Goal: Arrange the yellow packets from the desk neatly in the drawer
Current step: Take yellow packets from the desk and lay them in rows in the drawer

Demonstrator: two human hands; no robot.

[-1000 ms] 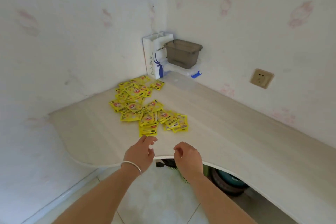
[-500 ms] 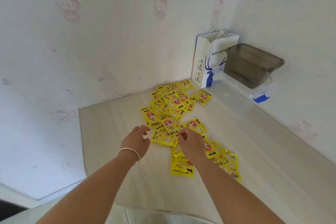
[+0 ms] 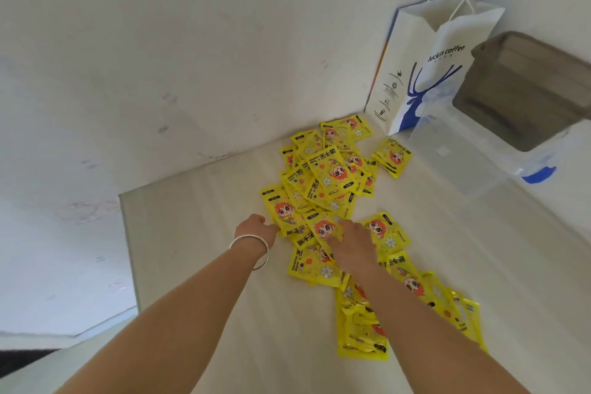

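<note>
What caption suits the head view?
Both bare hands, left hand and right hand, reach scattered yellow foil packets on pale wooden desk.

White paper bag [image 3: 447,73], standing in the corner of the desk: the brand name "luckin coffee" in dark blue lower-case letters above a blue deer-head logo; the small print and round marks on its narrow side panel are too fine to read. Yellow packets [image 3: 332,176], scattered on the desk: bold black Chinese characters, of which "手宝" is legible, the English words "HAND WARMER" in small capitals beside them, and a cartoon face with orange hair. Several packets carry a small black tab with lettering too small to make out.
</note>
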